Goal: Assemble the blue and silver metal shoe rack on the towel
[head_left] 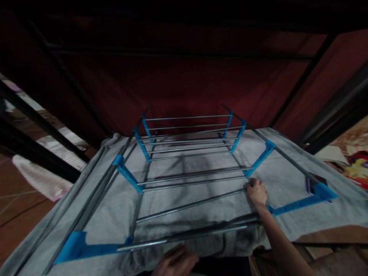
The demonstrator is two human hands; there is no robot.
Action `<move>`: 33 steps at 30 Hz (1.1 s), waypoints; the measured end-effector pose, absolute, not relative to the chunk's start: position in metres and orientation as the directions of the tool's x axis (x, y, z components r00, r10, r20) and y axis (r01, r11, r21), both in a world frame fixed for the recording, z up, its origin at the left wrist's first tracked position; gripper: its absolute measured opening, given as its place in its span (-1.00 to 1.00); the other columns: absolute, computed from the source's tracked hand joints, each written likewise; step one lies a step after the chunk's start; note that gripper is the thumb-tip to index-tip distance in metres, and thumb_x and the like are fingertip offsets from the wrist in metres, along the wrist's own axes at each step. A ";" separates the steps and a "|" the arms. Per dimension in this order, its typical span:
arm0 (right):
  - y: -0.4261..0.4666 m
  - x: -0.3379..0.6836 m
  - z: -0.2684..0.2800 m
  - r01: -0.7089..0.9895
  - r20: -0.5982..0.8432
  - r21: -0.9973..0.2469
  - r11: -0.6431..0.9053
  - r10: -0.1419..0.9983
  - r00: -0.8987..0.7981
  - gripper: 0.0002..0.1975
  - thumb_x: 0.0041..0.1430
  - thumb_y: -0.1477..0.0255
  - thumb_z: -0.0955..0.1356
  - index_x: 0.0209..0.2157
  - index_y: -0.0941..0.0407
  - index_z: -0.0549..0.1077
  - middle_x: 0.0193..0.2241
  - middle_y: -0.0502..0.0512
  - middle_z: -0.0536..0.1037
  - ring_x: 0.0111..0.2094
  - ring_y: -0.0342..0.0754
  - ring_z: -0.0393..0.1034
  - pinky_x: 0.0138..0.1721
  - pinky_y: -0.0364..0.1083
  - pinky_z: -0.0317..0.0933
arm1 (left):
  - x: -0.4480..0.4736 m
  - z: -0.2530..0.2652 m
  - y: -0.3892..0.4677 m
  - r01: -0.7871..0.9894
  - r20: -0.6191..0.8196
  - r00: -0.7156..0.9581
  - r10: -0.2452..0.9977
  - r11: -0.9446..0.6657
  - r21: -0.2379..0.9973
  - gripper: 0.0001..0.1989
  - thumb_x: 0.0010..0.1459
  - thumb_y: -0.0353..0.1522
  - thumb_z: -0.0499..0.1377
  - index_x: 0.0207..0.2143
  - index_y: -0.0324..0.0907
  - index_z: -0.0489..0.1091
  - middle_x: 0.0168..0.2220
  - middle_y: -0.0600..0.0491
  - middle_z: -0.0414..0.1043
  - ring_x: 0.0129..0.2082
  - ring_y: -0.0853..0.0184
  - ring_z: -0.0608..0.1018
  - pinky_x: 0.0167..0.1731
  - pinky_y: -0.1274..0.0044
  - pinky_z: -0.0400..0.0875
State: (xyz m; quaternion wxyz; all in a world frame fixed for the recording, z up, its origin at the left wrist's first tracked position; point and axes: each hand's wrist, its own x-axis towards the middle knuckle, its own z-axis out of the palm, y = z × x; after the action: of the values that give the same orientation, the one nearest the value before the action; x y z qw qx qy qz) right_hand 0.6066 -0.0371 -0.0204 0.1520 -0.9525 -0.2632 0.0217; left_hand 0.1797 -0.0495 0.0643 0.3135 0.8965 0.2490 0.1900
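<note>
A half-built rack of grey metal tubes with blue plastic brackets (129, 174) lies on a grey blanket (186, 199). My right hand (257, 193) is closed around the rack's right lower pole, between two blue brackets. Close to its fingers ends a slanting metal rod (189, 206), which crosses from the left pole. At the bottom edge, my left hand (175, 262) is smeared by motion, and its fingers are hard to make out. Just beyond it, several metal tubes (184, 236) run across the near side of the rack.
A phone (312, 184) lies partly behind the near right bracket. Dark metal bars (34, 161) frame both sides, and a dark red cloth (184, 84) hangs at the back. Striped cloth (43, 172) lies on the tiled floor to the left.
</note>
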 end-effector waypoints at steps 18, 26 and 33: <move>-0.031 0.614 -0.026 0.497 0.036 -0.286 -0.819 0.509 0.860 -0.55 0.42 0.33 0.18 0.28 -0.01 0.29 -0.09 0.21 0.46 -0.06 0.05 0.43 -0.10 -0.04 0.25 | 0.428 0.015 0.097 0.484 -0.008 0.854 0.519 -0.791 0.374 -0.58 0.24 -0.55 -0.07 0.11 -0.28 0.32 0.05 -0.21 0.45 0.08 0.10 0.46 0.12 0.28 0.28; -0.029 0.615 -0.030 0.532 0.017 -0.199 -0.823 0.540 0.842 -0.50 0.42 0.34 0.15 0.34 -0.08 0.20 -0.09 0.22 0.42 -0.04 0.06 0.41 -0.04 0.00 0.27 | 0.454 0.000 0.105 0.419 -0.021 0.895 0.446 -0.821 0.389 -0.57 0.21 -0.60 -0.13 0.02 -0.18 0.34 -0.07 -0.07 0.51 -0.04 0.23 0.52 -0.01 0.44 0.32; -0.029 0.613 -0.026 0.514 -0.003 -0.200 -0.834 0.525 0.851 -0.50 0.42 0.36 0.15 0.34 -0.09 0.20 -0.08 0.20 0.41 -0.04 0.03 0.40 -0.04 -0.04 0.25 | 0.450 0.002 0.098 0.411 0.001 0.891 0.453 -0.810 0.419 -0.57 0.22 -0.60 -0.12 0.05 -0.16 0.32 -0.03 -0.07 0.50 0.02 0.23 0.51 0.02 0.44 0.32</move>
State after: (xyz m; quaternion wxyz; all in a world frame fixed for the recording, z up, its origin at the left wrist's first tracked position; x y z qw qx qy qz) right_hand 0.6130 -0.0286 -0.0256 0.0963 -0.9572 -0.2714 0.0288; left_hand 0.4503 0.0980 0.0024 0.2083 0.9499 0.2275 0.0504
